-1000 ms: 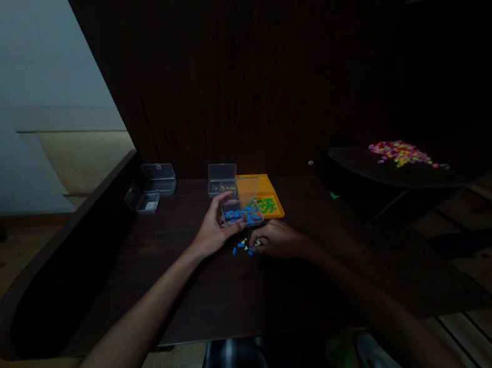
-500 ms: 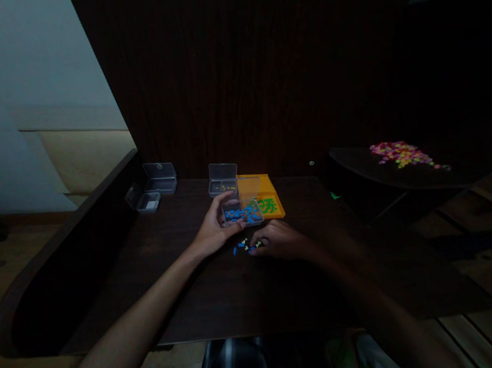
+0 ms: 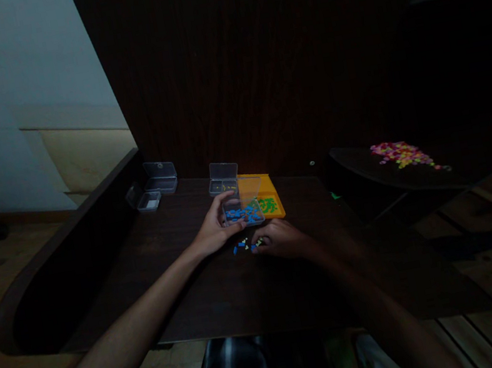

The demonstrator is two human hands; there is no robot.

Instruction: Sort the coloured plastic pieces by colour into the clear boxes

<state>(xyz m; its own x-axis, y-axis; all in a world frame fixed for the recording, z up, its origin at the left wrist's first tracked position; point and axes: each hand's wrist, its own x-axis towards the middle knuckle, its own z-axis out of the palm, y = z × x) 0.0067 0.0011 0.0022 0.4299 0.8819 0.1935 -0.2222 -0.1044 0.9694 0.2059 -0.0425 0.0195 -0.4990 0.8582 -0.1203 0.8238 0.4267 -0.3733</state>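
Observation:
My left hand point(image 3: 216, 226) grips a clear plastic box point(image 3: 258, 220) by its left side, thumb along the front and fingers behind. Its transparent lid stands raised, and many small blue pieces point(image 3: 242, 214) lie inside. Just in front of the box, a little pile of pale yellow pieces point(image 3: 246, 247) and a few blue ones is spread on the dark table point(image 3: 208, 292). My right hand point(image 3: 279, 238) rests at the right edge of this pile, fingers curled in a pinch with a small blue piece point(image 3: 253, 247) at the tips. Part of that grip is hidden.
Behind the held box lies an open orange case point(image 3: 280, 203) with green pieces point(image 3: 267, 205). A clear box with yellow bits point(image 3: 223, 186) stands behind it. Two more open clear boxes point(image 3: 163, 186) are at the back left. Pink and yellow pieces point(image 3: 403, 155) cover a ledge at right.
My right hand has shifted very slightly right, with the blue piece at its fingertips. The left hand and the box stay in place.

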